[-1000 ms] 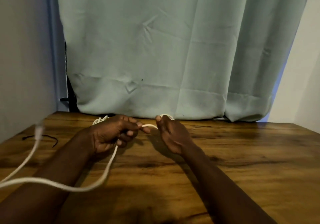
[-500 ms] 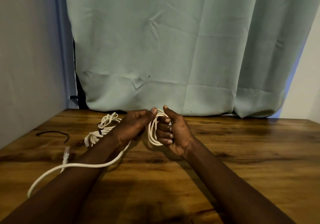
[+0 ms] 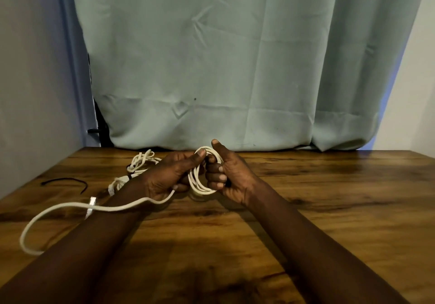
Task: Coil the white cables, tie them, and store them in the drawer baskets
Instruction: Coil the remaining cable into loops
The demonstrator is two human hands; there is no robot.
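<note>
gripping cable coil (image 3: 199, 184): right hand (image 3: 233, 174) | pinching its top: left hand (image 3: 168, 175) | wooden table (image 3: 329, 198)

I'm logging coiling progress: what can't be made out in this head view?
All head view.
Loop count of the coil: strands overlap, the right hand covers part.
Bundled cables: partly behind the left hand; ties too small.
Loose tail: end hidden by the left forearm.
Connector: blurred.
Drawer baskets: outside the frame.

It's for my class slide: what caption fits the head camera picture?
The left hand and right hand hold a cable coil at a wooden table.
</note>
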